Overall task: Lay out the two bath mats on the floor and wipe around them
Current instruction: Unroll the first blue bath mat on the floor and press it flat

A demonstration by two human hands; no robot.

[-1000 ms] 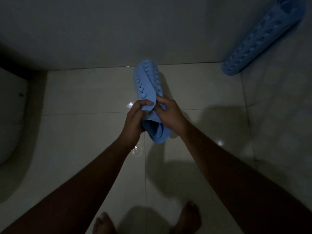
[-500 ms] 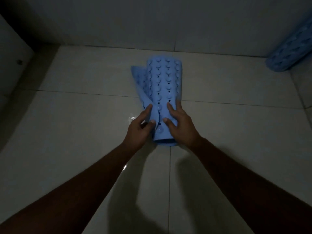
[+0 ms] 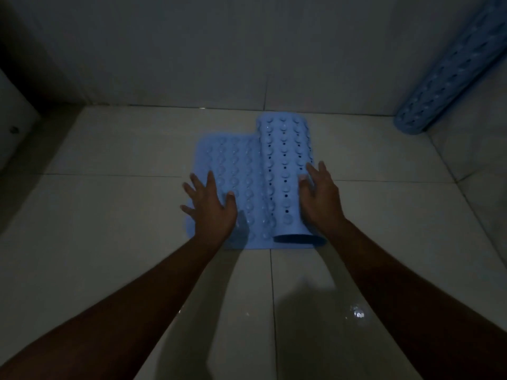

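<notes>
I see a dim bathroom from above, looking down at a pale tiled floor (image 3: 109, 229). At the far left edge a white fixture (image 3: 13, 127) shows only in part, too dark for me to identify. Moving right, the left hand (image 3: 212, 208) lies flat with fingers spread, palm down on the unrolled left portion of a blue bath mat (image 3: 247, 182), which lies on the floor near the back wall (image 3: 247, 50). The mat is covered in rows of round bumps and small holes. Its right portion is curled into a roll, open end facing me. The right hand (image 3: 321, 198) rests against the roll's right side, fingers extended and open, gripping nothing. At the far right a second blue mat (image 3: 450, 80), fully rolled, leans in the corner, well apart from the first. A wet glint (image 3: 356, 314) shines on the tiles near the right forearm.
</notes>
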